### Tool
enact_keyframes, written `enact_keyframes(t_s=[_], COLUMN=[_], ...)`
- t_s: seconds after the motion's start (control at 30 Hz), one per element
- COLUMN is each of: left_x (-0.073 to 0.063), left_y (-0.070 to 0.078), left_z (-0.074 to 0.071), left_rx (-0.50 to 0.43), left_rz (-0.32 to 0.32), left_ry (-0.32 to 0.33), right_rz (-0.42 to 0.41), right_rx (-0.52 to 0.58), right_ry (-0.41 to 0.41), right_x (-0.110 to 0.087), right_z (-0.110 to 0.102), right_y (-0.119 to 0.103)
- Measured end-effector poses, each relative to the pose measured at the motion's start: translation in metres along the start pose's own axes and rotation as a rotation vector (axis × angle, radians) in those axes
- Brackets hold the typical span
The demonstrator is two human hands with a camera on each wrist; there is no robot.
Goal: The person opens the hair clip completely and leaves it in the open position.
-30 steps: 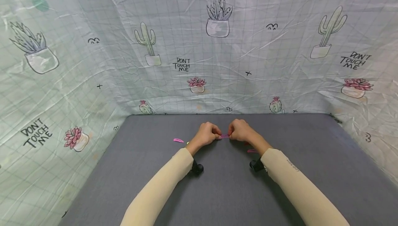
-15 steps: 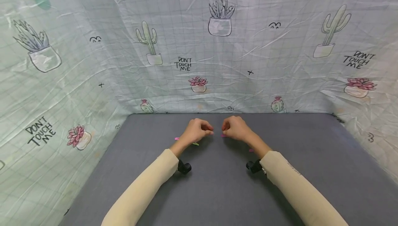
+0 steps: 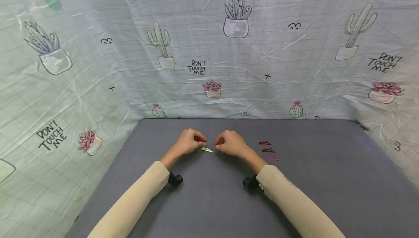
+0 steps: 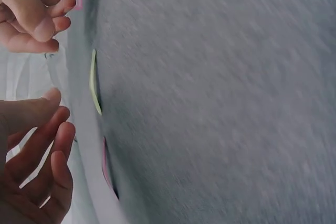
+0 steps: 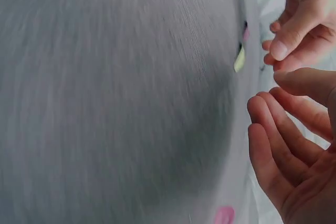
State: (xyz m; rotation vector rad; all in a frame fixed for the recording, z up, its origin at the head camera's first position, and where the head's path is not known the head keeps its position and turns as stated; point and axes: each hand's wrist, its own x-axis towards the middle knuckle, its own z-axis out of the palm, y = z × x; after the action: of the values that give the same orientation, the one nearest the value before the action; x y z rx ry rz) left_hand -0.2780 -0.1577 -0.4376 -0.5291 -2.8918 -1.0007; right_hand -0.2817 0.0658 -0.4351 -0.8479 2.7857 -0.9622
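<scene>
A yellow-green snap hair clip (image 3: 207, 150) lies on the grey table just in front of the two hands. My left hand (image 3: 189, 141) is at its left, thumb and fingers loosely bent with nothing between them. To the clip's right is my right hand (image 3: 231, 144), also holding nothing, its fingers gently curved. A pink hair clip (image 4: 107, 169) lies near the left hand in the left wrist view; the left arm hides it in the head view. Mostly behind the right hand is another pink clip (image 5: 224, 215), seen in part at the right wrist view's bottom edge.
Right of the right hand lie two red hair clips (image 3: 265, 143) and a magenta clip (image 3: 272, 158) in a rough column. A printed cactus curtain (image 3: 209, 48) stands along the grey table's (image 3: 209, 201) back edge and sides.
One second ago both hands were at a pink clip. They have come off it and moved left to either side of the yellow-green clip; the red clips are uncovered.
</scene>
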Motion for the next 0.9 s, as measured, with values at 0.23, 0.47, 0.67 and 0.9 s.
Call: enact_keyframes(t_s=[0.23,0.47,0.67,0.9], left_x=[0.000,0.001,0.001,0.003], left_y=[-0.011,-0.013,-0.011,-0.009], left_z=[-0.001,-0.001,0.000,0.003], left_rx=[0.140,0.183,0.208,0.225], left_rz=[0.043,0.028,0.016,-0.002], left_ry=[-0.056,-0.089,-0.119,-0.125], right_rz=[0.065,0.146,0.147,0.179], right_rx=[-0.051,-0.058,-0.052,-0.010], right_ry=[0.031,0.071,0.078,0.093], right_x=[0.010,0.012,0.011,0.011], right_z=[0.020,0.030,0.033,0.036], right_y=[-0.008,-0.006,-0.008,-0.008])
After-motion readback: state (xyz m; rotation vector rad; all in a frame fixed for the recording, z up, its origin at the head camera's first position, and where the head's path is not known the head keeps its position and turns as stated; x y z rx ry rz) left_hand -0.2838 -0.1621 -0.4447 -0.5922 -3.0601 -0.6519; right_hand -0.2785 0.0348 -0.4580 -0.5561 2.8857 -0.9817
